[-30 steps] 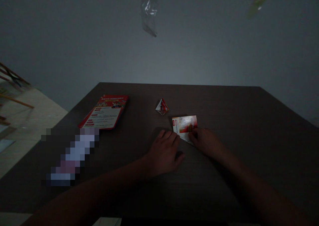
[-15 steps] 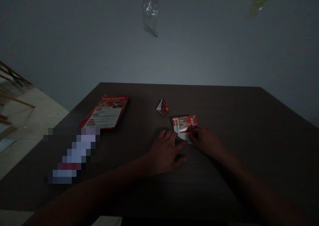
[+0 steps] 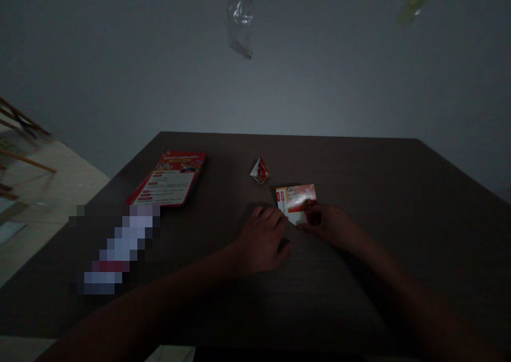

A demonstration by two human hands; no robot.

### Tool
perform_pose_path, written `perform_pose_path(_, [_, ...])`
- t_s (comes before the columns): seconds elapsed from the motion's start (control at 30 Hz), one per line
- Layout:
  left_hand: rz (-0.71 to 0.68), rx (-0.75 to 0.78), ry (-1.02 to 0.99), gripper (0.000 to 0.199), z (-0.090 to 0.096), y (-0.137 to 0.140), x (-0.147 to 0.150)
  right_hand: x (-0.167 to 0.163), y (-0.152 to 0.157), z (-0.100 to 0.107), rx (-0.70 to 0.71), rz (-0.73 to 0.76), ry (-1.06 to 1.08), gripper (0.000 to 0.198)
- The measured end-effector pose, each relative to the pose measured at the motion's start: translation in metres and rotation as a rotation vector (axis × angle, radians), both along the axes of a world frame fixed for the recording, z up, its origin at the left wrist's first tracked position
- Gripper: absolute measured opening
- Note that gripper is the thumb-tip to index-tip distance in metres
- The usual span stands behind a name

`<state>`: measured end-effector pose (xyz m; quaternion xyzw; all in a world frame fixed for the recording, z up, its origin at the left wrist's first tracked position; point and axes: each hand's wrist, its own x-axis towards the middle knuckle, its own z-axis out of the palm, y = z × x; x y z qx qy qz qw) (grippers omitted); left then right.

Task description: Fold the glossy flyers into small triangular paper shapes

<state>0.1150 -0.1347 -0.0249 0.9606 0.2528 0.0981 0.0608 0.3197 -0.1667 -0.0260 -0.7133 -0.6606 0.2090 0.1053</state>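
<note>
Dark brown wooden table [image 3: 399, 202] carries all. Red-and-white printed leaflet [image 3: 167, 180] lies flat, well left of small folded red-and-white paper sheet [image 3: 296, 201]. Tiny red-and-white folded paper pyramid [image 3: 260, 171] stands just behind sheet.

Step in hand, judged: creasing fold in sheet.
- left hand [image 3: 261, 239]: flat, grip loose, fingertips on sheet's left edge.
- right hand [image 3: 329, 224]: grip pinched on sheet's near right corner.

Next move needs firm press along fold, sheet kept steady.

Both hands press a small printed paper [image 3: 296, 202] on the dark table [image 3: 399, 202]: left hand [image 3: 261, 239] beside it, right hand [image 3: 329, 224] on its near edge.
</note>
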Motion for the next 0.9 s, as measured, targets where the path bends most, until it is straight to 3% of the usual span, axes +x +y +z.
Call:
perform_pose_path(0.37, [-0.018,-0.015,-0.006,0.045,0.002,0.002,-0.002,0.023,-0.011,0.006,-0.199,-0.045,0.075,0.021])
perform_pose_path(0.63, [0.005,-0.029,-0.031,0.046,-0.001,0.004,-0.004,0.028,-0.012,0.002,-0.179,-0.043,0.132,0.023])
perform_pose_path(0.77, [0.001,-0.051,-0.019,0.045,0.000,0.005,-0.005,0.031,-0.010,-0.003,-0.135,-0.066,0.225,0.031])
perform_pose_path(0.9, [0.018,-0.049,-0.011,0.046,0.001,0.005,-0.005,0.028,-0.008,-0.004,-0.144,-0.195,0.435,0.057])
